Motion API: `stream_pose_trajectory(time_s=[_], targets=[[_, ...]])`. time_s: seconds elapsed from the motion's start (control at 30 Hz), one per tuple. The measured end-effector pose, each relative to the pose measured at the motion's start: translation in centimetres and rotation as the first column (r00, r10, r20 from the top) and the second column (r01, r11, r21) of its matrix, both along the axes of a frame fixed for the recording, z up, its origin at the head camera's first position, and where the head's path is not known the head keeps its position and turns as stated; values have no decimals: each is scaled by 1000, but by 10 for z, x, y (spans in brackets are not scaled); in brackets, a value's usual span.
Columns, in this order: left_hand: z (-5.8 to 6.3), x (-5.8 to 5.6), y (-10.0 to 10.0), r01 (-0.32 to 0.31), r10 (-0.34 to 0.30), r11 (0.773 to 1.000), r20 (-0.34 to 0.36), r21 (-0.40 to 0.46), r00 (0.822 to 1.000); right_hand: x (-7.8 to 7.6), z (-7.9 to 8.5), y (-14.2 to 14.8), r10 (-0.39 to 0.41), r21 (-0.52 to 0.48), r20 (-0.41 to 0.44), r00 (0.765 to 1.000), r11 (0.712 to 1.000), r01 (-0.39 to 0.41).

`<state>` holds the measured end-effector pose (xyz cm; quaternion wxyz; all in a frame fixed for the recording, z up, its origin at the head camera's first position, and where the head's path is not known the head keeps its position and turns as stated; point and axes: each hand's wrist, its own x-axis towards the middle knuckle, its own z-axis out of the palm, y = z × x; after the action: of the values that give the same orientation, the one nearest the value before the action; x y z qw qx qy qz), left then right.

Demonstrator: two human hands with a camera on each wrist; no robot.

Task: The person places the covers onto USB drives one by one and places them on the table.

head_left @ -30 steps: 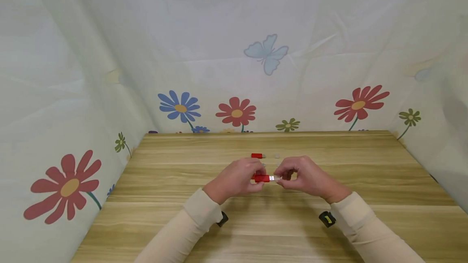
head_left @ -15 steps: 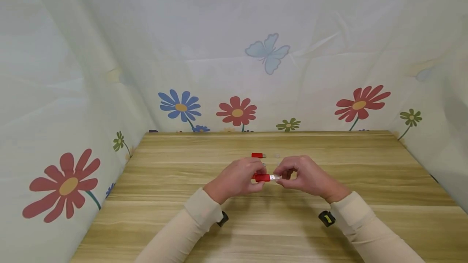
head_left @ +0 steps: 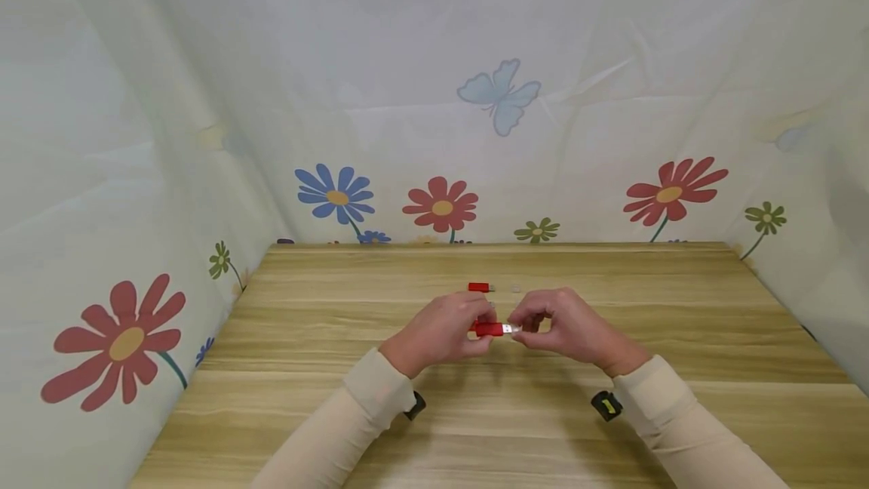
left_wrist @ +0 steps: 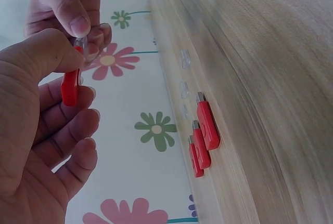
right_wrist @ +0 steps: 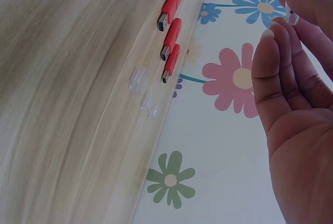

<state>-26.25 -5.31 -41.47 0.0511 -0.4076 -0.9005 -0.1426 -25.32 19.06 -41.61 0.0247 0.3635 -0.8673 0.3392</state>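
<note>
Between thumb and fingers my left hand (head_left: 437,330) grips a red USB stick (head_left: 489,330), its metal plug pointing right. My right hand (head_left: 566,329) pinches a small clear cap (right_wrist: 292,18) at that plug, with the cap's end over the metal in the head view. Both hands are raised above the table, fingertips close together. In the left wrist view the red stick (left_wrist: 69,88) lies against the left fingers, and the right thumb (left_wrist: 79,24) covers part of the cap.
Beyond the hands, three more red USB sticks (right_wrist: 171,39) lie in a row on the wooden table (head_left: 339,278), metal plugs bare. Alongside them is a row of three clear caps (right_wrist: 138,79). A flowered cloth (head_left: 380,134) hangs behind the table's far edge.
The red stick has shifted very slightly right toward the right fingertips, its plug a little further into the clear cap. Both hands keep nearly the same place and hold.
</note>
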Motion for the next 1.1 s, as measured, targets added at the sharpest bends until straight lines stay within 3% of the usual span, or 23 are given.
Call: stream_pose_trajectory(time_s=[0.6, 0.9, 1.1], targets=[[-1, -1, 1, 25, -25, 1000, -4, 12, 1000, -1, -3, -2, 30, -14, -18, 999, 999, -30], [1, -3, 1, 38, -39, 999, 53, 14, 998, -2, -4, -3, 37, -25, -38, 999, 999, -38], [0, -4, 0, 65, -66, 998, 34, 16, 997, -2, -4, -5, 30, -17, -42, 999, 999, -31]])
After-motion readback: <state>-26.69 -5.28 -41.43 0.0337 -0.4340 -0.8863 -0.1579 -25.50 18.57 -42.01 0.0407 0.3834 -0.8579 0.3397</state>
